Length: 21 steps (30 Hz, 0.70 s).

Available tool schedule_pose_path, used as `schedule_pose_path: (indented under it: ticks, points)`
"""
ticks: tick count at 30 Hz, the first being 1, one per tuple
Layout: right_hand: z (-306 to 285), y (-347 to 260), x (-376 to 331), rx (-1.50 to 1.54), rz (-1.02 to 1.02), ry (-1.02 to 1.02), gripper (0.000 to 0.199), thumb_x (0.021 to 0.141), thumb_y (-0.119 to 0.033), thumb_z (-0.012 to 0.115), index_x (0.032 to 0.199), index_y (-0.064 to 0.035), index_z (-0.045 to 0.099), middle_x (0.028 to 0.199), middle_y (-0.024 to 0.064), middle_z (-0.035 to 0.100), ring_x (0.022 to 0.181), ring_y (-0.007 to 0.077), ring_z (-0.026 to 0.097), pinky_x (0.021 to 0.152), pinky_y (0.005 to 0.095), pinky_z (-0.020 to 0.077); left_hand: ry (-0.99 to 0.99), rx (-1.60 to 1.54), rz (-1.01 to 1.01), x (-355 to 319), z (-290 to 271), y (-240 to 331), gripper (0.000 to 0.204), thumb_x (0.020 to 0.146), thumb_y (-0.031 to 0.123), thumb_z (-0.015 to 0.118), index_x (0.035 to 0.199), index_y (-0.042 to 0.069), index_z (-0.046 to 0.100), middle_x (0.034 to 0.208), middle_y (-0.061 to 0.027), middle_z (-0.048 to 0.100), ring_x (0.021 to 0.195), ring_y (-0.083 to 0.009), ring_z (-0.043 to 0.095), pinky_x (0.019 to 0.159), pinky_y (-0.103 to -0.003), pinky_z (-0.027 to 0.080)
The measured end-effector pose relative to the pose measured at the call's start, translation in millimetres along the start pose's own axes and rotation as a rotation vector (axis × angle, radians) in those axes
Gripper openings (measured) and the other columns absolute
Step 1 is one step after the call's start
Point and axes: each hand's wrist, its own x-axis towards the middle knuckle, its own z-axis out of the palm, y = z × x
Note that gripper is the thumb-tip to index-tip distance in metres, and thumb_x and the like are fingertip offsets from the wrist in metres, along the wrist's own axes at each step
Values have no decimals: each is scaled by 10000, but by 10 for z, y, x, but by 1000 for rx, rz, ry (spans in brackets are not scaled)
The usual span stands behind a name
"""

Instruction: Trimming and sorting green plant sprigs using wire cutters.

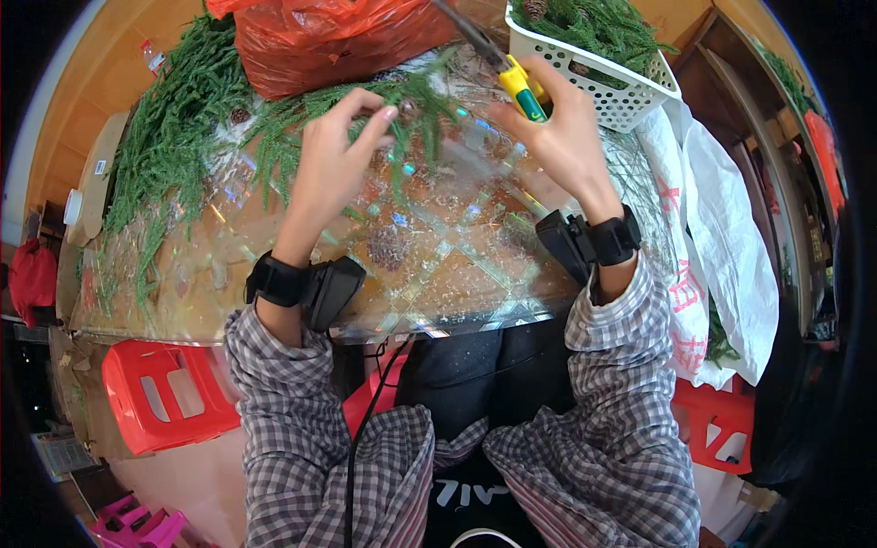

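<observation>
At the table's far edge, we pinch an evergreen sprig in our left hand; our right hand grips yellow-handled cutters. Trimming appears underway; the blades likely need aligning on the stem.

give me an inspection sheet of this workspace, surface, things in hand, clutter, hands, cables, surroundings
surface: table under a clear, shiny patterned cover, strewn with small debris
things in hand: evergreen sprig with a small cone; yellow-handled cutters
clutter: pile of green branches at left, orange plastic bag, white basket of greenery, white bags at right
hands: left hand pinches the sprig; right hand grips the cutters; each wrist wears a black strapped device
cables: black cable running down by the lap
surroundings: red stool at lower left, a second red stool at lower right, wooden floor
</observation>
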Motion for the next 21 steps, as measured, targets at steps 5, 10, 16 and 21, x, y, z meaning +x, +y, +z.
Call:
schedule_pose_path:
  ticks: [5, 10, 16, 21]
  points:
    - [-29, 49, -5, -353, -221, 101, 353, 656, -153, 653, 982, -38, 585, 840, 131, 606, 729, 289, 586, 652, 336, 449, 195, 297, 146, 33, -88, 42, 185, 862, 151, 553, 869, -30, 519, 737, -117, 598, 668, -198, 631, 578, -298, 442]
    - [-27, -20, -30, -425, -168, -21, 368, 608, -125, 626, 966, -42, 604, 871, 138, 614, 762, 324, 586, 658, 359, 456, 218, 397, 198, 31, -96, 50, 145, 848, 118, 554, 876, -20, 519, 745, -150, 590, 664, -258, 592, 606, -329, 433]
    - [-20, -53, -26, -440, -115, -48, 369, 603, -126, 617, 965, -55, 613, 860, 127, 616, 748, 323, 587, 652, 368, 455, 202, 501, 311, 25, -71, 99, 131, 835, 98, 554, 879, -20, 519, 787, -158, 584, 704, -315, 558, 632, -347, 431]
    - [-26, -3, -22, -467, -165, 3, 361, 612, -135, 619, 967, -66, 617, 854, 121, 617, 742, 321, 588, 649, 373, 455, 186, 555, 360, 19, -64, 117, 134, 824, 95, 561, 879, -21, 522, 811, -161, 575, 728, -335, 544, 645, -358, 430]
